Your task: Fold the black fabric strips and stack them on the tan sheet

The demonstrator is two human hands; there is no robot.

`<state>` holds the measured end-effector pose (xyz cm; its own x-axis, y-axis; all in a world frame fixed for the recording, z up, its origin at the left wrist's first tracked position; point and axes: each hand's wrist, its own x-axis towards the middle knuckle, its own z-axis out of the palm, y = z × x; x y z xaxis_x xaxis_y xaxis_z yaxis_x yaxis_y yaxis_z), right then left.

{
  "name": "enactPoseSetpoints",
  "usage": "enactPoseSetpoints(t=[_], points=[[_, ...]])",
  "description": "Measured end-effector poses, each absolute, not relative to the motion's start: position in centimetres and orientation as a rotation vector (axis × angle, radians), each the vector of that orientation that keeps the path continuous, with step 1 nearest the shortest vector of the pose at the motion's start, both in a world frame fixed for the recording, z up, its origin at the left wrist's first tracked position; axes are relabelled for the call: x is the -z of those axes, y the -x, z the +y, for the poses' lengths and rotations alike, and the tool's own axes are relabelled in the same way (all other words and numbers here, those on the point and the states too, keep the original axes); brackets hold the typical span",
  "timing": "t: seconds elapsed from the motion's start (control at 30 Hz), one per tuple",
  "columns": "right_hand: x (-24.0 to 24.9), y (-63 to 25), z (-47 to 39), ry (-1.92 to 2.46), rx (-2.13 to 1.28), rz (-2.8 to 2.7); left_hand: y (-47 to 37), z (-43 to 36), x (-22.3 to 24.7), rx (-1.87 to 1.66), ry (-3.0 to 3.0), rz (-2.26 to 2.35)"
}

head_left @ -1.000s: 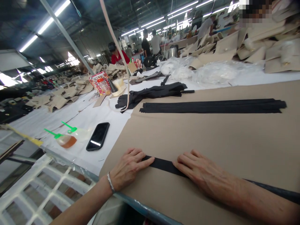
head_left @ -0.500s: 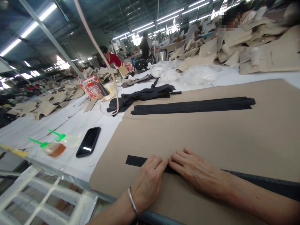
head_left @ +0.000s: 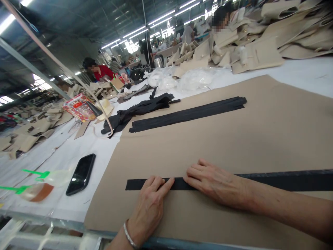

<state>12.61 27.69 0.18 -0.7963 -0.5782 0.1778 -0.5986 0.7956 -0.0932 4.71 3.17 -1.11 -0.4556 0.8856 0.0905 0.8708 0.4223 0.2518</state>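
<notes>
A long black fabric strip (head_left: 275,180) lies lengthwise across a beige sheet (head_left: 260,139) near the table's front edge. Its left end is narrower than the part at the right. My left hand (head_left: 152,199), with a silver bangle at the wrist, grips the strip close to its left end, the index finger reaching along it. A short way to the right, my right hand (head_left: 208,180) is closed at the strip, fingertips bent down on it. The undersides of both hands are hidden, and my right forearm covers part of the strip.
Farther back on the sheet lies a flat bundle of black strips (head_left: 187,113), with a crumpled black pile (head_left: 140,109) beyond it. At left are a phone (head_left: 81,173) and two green-nozzled bottles (head_left: 39,192). Beige pieces (head_left: 260,48) and clear plastic bags (head_left: 192,79) lie behind; co-workers sit farther off.
My view has turned, so things at the back and left sit farther left. My hands have moved a little apart; the left index finger is straighter. The strip now lies flatter and more level.
</notes>
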Motion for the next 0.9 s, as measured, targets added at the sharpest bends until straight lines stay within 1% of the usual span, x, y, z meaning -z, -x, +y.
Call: enactPoseSetpoints(t=[0.4, 0.63, 0.73, 0.83, 0.9], points=[[-0.1, -16.0, 31.3, -0.850, -0.245, -2.852, -4.9, 4.1, 0.6, -0.058, -1.697, 2.707], [0.2, -17.6, 33.5, -0.815, -0.270, -2.851, -4.8, 4.0, 0.6, 0.023, -1.826, 2.716], [0.3, -18.1, 34.0, -0.816, -0.253, -2.837, -5.1, 4.9, -0.2, -0.049, -1.874, 2.728], [0.3, -18.2, 34.0, -0.830, -0.206, -2.813, -6.4, 7.6, -1.1, -0.316, -1.889, 2.733], [0.4, -18.2, 33.8, -0.824, -0.172, -2.804, -7.7, 10.1, -1.1, -0.501, -1.898, 2.641]])
